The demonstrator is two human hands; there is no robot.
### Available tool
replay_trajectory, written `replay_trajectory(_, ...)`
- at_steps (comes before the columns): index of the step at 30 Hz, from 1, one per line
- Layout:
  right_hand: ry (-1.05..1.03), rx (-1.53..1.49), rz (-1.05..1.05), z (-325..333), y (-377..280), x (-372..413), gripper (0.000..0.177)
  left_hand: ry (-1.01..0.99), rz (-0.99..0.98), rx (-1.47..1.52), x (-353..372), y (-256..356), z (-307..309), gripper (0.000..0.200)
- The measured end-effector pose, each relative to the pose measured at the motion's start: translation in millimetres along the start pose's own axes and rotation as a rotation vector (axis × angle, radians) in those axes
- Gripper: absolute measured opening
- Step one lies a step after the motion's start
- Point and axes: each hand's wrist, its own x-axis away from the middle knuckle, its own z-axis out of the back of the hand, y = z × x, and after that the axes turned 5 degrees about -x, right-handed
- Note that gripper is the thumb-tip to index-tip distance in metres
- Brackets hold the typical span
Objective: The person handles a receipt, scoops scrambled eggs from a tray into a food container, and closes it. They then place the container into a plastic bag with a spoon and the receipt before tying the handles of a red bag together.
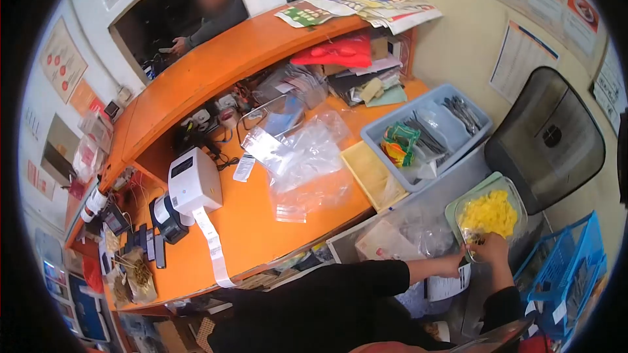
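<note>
A clear plastic container (520, 206) with a pale green rim is at the right, filled with bright yellow food (489, 214) in soft lumps. My left hand (449, 265) grips the near left edge of the container, its thumb at the rim. Over the near end of the food, my right hand (490, 247) reaches in with its fingers bent together. Small dark bits show beside those fingers; what they pinch is hidden. Just below my left hand lies a white printed paper (450, 285).
A grey-blue bin (487, 121) of cutlery and packets stands beyond the container. Nearby are a black mesh chair (549, 140) and a blue basket (562, 274). The orange counter (261, 238) holds plastic bags (304, 163) and a label printer (195, 182). A person (209, 16) stands behind the window.
</note>
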Motion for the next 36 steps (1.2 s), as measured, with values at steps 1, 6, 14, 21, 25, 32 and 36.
replay_trajectory(1, -0.014, -0.014, -0.01, 4.0, -1.9, -2.0, 0.052, -0.002, -0.003, 0.004, 3.3, 3.7, 3.0, 0.115)
replay_trajectory(6, -0.141, -0.094, -0.107, 4.4, 4.7, -14.8, 0.053, 0.059, -0.058, -0.069, -3.0, -8.8, -3.6, 0.115)
replay_trajectory(14, 0.027, -0.104, -0.198, 17.7, -22.9, 9.0, 0.052, -0.09, -0.085, -0.028, 24.0, -1.1, 0.5, 0.111)
replay_trajectory(21, -0.023, -0.181, -0.223, -17.8, 35.3, 0.2, 0.063, -0.111, -0.283, 0.061, 77.5, -3.9, 14.2, 0.094)
replay_trajectory(25, 0.041, -0.408, -0.384, -0.9, 23.2, 27.2, 0.062, -0.124, -0.202, 0.529, 125.7, 11.1, 32.5, 0.093)
replay_trajectory(32, 0.009, -0.66, -0.436, -2.1, 35.4, 21.4, 0.068, -0.137, -0.14, 0.219, 147.9, 22.7, 49.4, 0.093)
replay_trajectory(36, 0.058, -0.765, -0.425, 11.5, 41.5, 36.1, 0.066, -0.096, -0.085, 0.364, 154.5, 14.5, 44.5, 0.093)
